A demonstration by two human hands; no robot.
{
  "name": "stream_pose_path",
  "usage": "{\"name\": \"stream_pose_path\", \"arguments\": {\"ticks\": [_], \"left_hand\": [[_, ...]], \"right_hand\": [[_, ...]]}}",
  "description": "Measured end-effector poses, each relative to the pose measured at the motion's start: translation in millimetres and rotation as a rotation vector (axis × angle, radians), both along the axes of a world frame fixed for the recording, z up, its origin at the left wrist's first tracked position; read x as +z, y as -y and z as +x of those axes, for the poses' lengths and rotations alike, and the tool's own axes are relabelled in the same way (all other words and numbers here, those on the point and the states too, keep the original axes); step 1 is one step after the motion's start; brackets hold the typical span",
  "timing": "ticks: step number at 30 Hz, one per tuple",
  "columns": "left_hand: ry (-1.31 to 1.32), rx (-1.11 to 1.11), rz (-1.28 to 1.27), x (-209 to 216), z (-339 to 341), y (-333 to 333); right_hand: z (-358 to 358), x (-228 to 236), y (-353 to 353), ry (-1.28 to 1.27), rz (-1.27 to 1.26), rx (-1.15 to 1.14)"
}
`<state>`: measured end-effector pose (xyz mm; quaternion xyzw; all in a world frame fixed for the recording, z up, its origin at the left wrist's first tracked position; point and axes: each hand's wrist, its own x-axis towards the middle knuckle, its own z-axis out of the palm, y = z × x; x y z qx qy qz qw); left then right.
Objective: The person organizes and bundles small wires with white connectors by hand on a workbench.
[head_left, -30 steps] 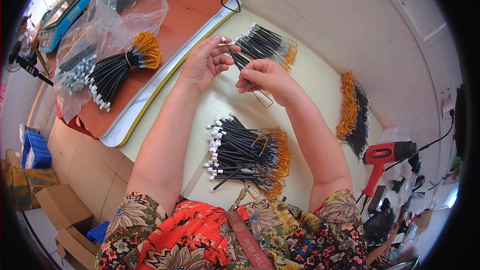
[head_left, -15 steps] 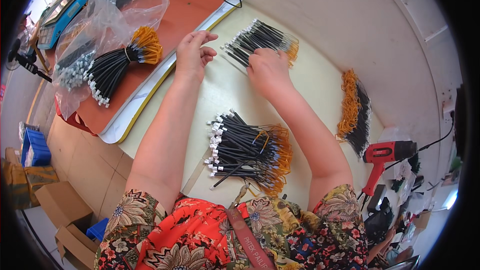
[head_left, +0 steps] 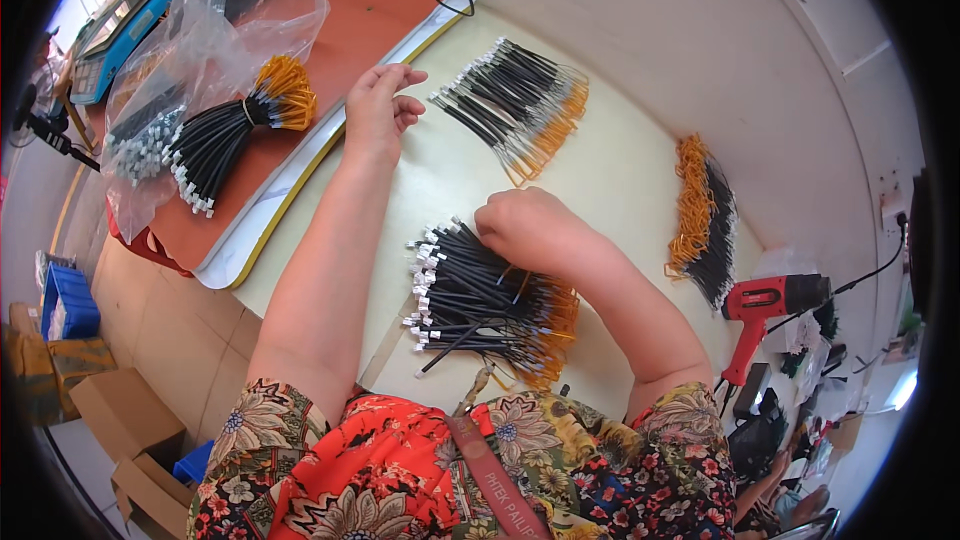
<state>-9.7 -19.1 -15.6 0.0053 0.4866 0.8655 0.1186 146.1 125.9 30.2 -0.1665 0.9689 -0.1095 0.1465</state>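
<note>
My right hand (head_left: pixel 525 225) rests knuckles-up on the near pile of black cables (head_left: pixel 480 302) with white plugs and orange ends, its fingers curled into the pile; whether it grips a cable is hidden. My left hand (head_left: pixel 378 108) hovers over the pale table (head_left: pixel 620 190), fingers loosely apart and holding nothing, just left of a fanned row of the same cables (head_left: pixel 515 105).
An orange mat in a tray (head_left: pixel 300 130) holds a tied cable bundle (head_left: pixel 235 135) and a clear plastic bag (head_left: pixel 200 50) with more. Another cable pile (head_left: pixel 705 220) and a red heat gun (head_left: pixel 765 305) lie at the right. Cardboard boxes (head_left: pixel 110 420) stand on the floor.
My right hand has drawn back from the far fanned row to the near pile. The left hand let go of the cable it held a second ago and stays near the far row.
</note>
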Motion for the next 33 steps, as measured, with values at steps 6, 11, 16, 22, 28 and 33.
{"name": "stream_pose_path", "arguments": {"ticks": [6,11,16,22,28,33], "left_hand": [[-0.03,-0.027,0.01,-0.1,-0.9,-1.8],[-0.033,-0.034,-0.008,-0.5,-2.5,-3.6],[-0.052,-0.084,0.013,1.1,-1.7,-3.0],[-0.087,-0.463,0.111,14.9,13.3,-5.6],[-0.076,-0.684,0.175,16.0,19.0,-11.3],[-0.107,-0.533,0.218,12.0,10.2,-7.4]], "right_hand": [[6.9,5.3,-1.0,0.059,-0.02,-0.042],[10.5,-5.6,3.0,0.024,-0.085,-0.076],[20.0,18.6,5.2,-0.198,-0.172,-0.237],[-2.8,27.3,-17.4,-0.263,-0.494,-0.46],[-43.1,13.2,-28.4,0.12,-1.108,-0.646],[-42.6,14.0,-27.8,0.426,-1.253,-0.603]]}}
